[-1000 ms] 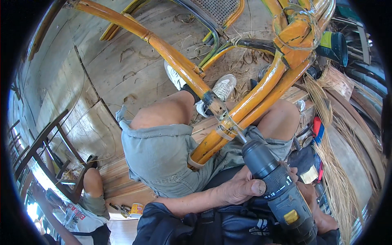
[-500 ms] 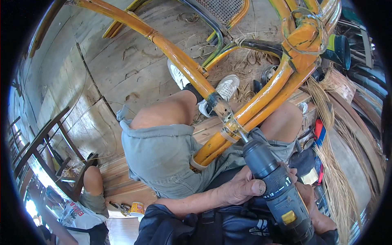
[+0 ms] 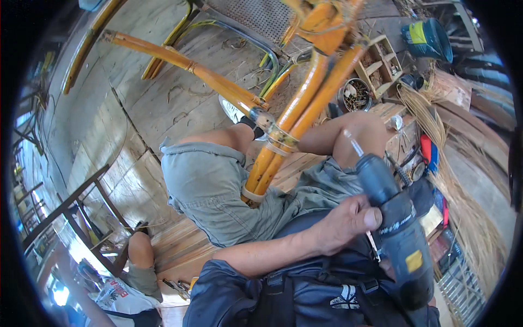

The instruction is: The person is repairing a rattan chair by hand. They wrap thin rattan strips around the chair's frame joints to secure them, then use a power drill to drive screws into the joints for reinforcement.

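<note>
Flanking the drill (image 3: 403, 231): poles (image 3: 298, 99), fibres (image 3: 456, 204)

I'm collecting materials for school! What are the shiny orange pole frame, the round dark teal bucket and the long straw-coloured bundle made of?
The shiny orange pole frame looks like varnished rattan or bamboo: glossy highlights, ring-like ridges. The round dark teal bucket seems smooth plastic, from its even colour. The long straw-coloured bundle is probably dry, unvarnished plant fibre: thin, loose strands.

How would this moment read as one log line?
left hand: at drill | right hand: mostly hidden behind drill | bit: apart from cane frame
</note>
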### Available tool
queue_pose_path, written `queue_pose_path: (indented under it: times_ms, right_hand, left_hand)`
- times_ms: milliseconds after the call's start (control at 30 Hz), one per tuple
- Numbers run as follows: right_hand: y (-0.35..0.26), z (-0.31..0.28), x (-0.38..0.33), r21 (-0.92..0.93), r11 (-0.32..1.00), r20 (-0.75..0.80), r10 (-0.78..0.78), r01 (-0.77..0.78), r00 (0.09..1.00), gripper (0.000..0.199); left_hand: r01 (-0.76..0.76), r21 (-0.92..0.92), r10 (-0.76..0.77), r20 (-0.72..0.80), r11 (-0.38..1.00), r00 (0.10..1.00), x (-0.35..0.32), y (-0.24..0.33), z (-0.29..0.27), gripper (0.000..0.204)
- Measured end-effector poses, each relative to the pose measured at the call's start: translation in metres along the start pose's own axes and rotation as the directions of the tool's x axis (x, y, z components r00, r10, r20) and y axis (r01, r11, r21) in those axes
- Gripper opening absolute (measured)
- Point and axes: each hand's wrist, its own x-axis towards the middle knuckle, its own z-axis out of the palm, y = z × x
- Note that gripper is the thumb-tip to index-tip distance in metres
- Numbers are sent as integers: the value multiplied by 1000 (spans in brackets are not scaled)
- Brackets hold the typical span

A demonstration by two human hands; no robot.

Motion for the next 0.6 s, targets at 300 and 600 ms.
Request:
queue_pose_path:
  times_ms: [300, 600]
  right_hand:
    - [121, 70, -81, 402, 836, -404, 528, -374, 747, 89]
    - [212, 205, -100, 415, 623, -416, 778, -663, 470, 86]
  left_hand:
    - [324, 761, -188, -265, 562, 946, 7, -14, -19, 37]
    - [318, 927, -64, -312, 197, 948, 51, -31, -6, 43]
